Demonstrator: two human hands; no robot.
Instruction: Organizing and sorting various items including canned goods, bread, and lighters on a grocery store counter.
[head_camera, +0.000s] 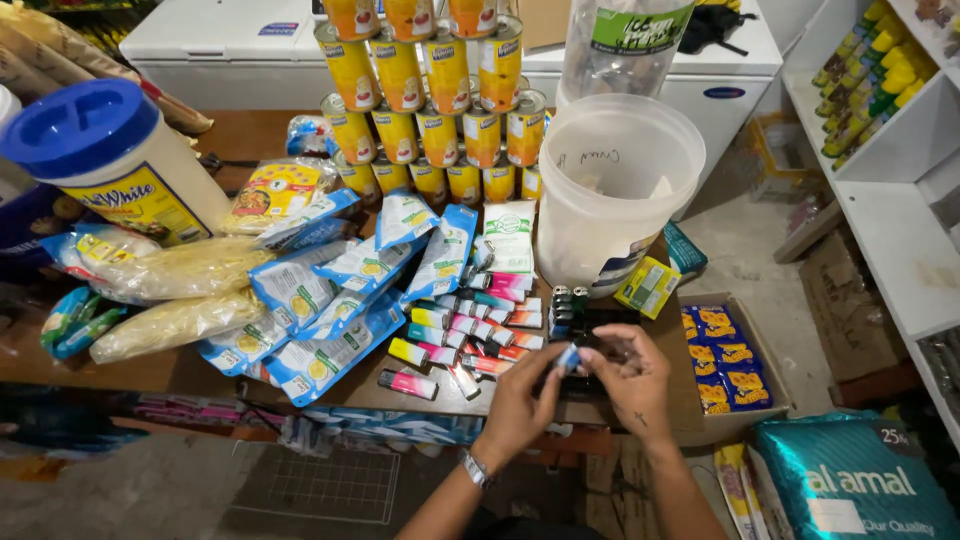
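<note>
your brown wooden table (250, 135) carries stacked yellow cans (440, 95) at its far edge, a white bucket (610, 190) toward the right edge, blue sachets (320, 300) mid-table, colourful lighters (470, 330) by the near edge, and a blue-lidded jar (115, 160) at the left.

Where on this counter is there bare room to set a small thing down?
Little. One bare wood strip lies at the table front edge, left of the lighters and below the blue sachets. Another bare patch shows behind, left of the can stack. The middle is packed, and both hands, left hand and right hand, fill the space before the bucket.
</note>
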